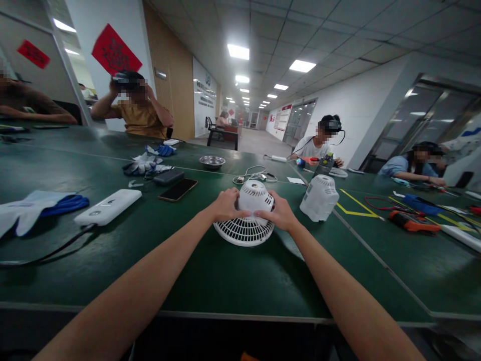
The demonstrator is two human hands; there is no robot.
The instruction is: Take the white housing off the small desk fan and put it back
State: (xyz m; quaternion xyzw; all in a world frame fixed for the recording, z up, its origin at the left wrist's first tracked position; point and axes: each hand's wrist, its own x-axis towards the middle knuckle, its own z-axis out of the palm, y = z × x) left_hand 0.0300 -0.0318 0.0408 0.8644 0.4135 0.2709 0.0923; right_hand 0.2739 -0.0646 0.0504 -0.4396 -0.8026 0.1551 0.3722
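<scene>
Around the housing [255, 196] — both hands [226, 205] [281, 210] (thumbs inward).

Head-worn view from the near side of the green table [214, 288]; forward and down, ceiling [338, 30] at top

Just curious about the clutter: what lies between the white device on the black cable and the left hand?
In the head view, a dark phone lies flat on the green table between the white device and the left hand.
</scene>
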